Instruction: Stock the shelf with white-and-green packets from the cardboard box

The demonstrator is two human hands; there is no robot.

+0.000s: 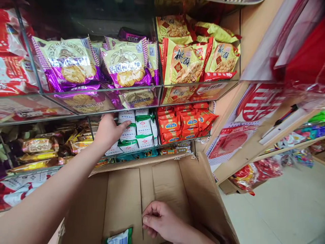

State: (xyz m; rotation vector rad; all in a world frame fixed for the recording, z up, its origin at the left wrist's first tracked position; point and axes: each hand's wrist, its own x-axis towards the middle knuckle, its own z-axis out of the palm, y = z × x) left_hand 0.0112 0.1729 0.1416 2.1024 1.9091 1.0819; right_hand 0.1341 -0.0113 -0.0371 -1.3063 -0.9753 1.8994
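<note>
My left hand (109, 129) reaches into a shelf bin of white and green packets (143, 128). Its thumb lies against a packet at the bin's left side; the other fingers are mostly hidden behind the packets and the shelf above. Over the open cardboard box (122, 200) is my right hand (161, 220), its fingers curled together with nothing visible in them. One white and green packet (120, 237) lies in the box near the bottom edge of the view.
Red packets (184, 123) fill the bin to the right. Purple biscuit packs (73, 64) and yellow ones (186, 62) stand on the shelf above. A wooden side panel (228, 98) rises at the right, with tiled floor (279, 210) beyond.
</note>
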